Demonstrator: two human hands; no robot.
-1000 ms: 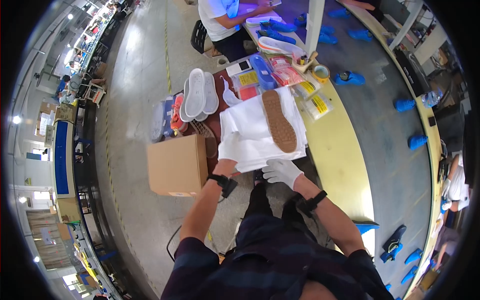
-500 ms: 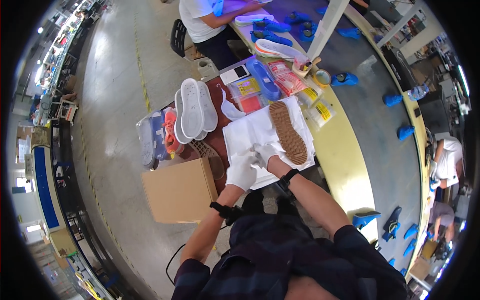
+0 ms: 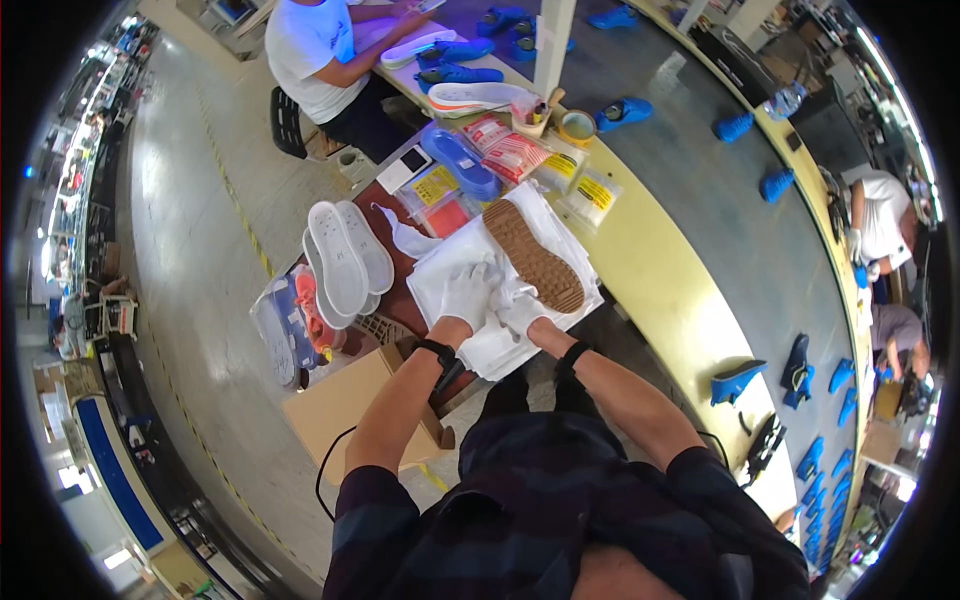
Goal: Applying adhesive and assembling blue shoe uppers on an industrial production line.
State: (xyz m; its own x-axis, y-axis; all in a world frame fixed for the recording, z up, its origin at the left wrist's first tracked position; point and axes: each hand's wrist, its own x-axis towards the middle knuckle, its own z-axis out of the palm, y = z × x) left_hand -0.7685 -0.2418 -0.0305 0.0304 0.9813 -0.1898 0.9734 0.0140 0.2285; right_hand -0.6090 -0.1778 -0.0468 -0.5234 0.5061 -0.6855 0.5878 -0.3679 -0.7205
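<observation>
My gloved left hand (image 3: 468,292) presses flat, fingers spread, on the white wrapping paper (image 3: 500,285) to pin it; my right hand (image 3: 520,310) pinches a fold beside the shoe (image 3: 532,255) lying sole-up on the sheet, so it stays put.

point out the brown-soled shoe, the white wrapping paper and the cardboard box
brown-soled shoe (image 3: 533,256), head view, middle of the sole
white wrapping paper (image 3: 443,278), head view, bare left part
cardboard box (image 3: 340,410), head view, top face

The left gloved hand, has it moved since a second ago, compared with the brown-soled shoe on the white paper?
Yes. The left hand was at the near edge of the white paper; it now rests further in, beside the brown-soled shoe, touching the right hand.
</observation>
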